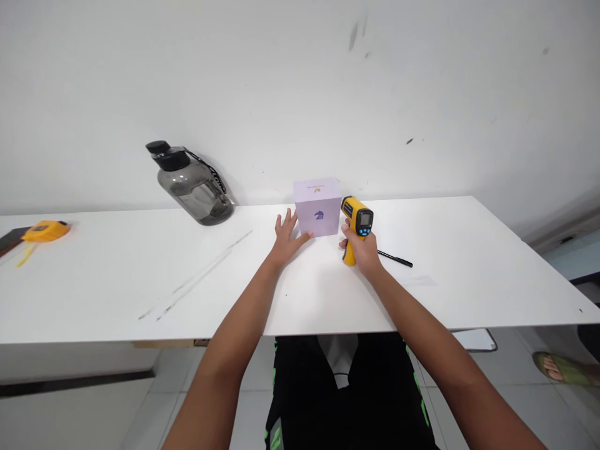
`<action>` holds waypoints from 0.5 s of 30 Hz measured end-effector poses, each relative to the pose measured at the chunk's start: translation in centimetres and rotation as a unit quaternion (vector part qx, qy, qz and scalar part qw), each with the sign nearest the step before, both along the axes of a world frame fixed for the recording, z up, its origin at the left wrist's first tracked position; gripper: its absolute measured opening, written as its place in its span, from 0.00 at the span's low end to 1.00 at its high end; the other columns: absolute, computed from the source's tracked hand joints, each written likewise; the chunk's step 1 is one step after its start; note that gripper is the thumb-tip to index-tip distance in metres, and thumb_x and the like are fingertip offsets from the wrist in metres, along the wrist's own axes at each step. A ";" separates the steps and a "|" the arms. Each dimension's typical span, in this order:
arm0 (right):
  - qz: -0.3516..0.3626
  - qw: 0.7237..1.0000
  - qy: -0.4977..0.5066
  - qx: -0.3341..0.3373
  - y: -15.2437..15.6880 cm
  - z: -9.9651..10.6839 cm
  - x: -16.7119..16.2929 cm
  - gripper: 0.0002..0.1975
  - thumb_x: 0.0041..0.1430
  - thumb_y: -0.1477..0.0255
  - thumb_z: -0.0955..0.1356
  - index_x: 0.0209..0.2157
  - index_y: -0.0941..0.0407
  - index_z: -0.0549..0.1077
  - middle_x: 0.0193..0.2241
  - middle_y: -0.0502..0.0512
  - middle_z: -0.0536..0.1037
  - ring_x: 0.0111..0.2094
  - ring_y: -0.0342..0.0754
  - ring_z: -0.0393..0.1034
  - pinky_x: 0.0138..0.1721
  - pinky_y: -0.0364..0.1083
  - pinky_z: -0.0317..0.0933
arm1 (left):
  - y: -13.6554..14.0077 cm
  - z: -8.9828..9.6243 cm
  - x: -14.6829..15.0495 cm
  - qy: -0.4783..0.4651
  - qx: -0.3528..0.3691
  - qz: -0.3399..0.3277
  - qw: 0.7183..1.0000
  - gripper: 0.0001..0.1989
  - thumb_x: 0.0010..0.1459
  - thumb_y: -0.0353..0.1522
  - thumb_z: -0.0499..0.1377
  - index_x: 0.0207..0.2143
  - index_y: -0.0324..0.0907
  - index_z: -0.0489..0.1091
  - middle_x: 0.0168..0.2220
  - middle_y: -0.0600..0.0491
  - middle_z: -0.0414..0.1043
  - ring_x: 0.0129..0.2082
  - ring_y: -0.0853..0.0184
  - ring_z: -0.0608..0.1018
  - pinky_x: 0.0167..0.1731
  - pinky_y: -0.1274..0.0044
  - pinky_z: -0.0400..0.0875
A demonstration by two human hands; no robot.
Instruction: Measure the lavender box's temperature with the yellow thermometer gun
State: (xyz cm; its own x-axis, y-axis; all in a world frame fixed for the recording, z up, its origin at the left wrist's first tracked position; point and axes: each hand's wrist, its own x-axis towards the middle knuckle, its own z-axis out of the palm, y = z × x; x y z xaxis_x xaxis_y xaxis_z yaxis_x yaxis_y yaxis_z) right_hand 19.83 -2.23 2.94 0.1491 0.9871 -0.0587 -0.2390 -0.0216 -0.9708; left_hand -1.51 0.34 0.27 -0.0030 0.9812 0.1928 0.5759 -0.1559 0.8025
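A lilac box (319, 216) with a dark purple emblem stands on the white table against the wall. My left hand (285, 240) is at its left side, fingers spread, the thumb near the box's lower front edge. In my right hand (367, 251) is a yellow and black infrared thermometer (357, 216), gripped by its handle, its small screen and blue buttons facing me. The thermometer's front end is close to the box's right side; whether they touch I cannot tell. Behind my right wrist lies a black pen (396, 258), partly hidden.
A grey see-through water bottle (194, 187) with a black lid stands at the back left. A yellow tape measure (45, 231) lies at the far left beside a dark object. The white table (225, 281) ends just before my lap. A person's foot in a green sandal (565, 369) shows at lower right.
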 end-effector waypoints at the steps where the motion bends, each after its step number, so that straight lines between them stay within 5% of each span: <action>1: 0.008 1.000 -0.010 0.005 0.0 0.0 0.0 0.24 0.45 0.58 0.76 0.42 0.55 0.74 0.42 0.53 0.78 0.22 0.39 0.70 0.28 0.44 0.69 | 0.0 0.1 0.0 -0.008 -0.005 0.000 1.000 0.36 0.54 0.47 0.64 0.64 0.58 0.59 0.72 0.56 0.43 0.72 0.51 0.32 0.69 0.53 0.39; 6: 0.024 0.999 -0.023 0.006 -0.1 0.0 0.0 0.21 0.47 0.56 0.74 0.38 0.55 0.72 0.43 0.54 0.77 0.22 0.41 0.71 0.28 0.45 0.68 | -0.1 0.4 0.3 -0.053 -0.020 -0.014 0.998 0.38 0.56 0.47 0.62 0.67 0.56 0.54 0.72 0.56 0.44 0.73 0.55 0.31 0.69 0.56 0.40; 15: -0.066 0.971 -0.229 0.003 -0.5 -0.5 -0.2 0.13 0.51 0.59 0.70 0.34 0.52 0.71 0.30 0.49 0.75 0.29 0.46 0.69 0.33 0.46 0.64 | -0.5 0.4 0.6 -0.021 -0.042 -0.030 0.998 0.47 0.51 0.49 0.65 0.69 0.57 0.48 0.73 0.53 0.39 0.73 0.51 0.34 0.68 0.56 0.46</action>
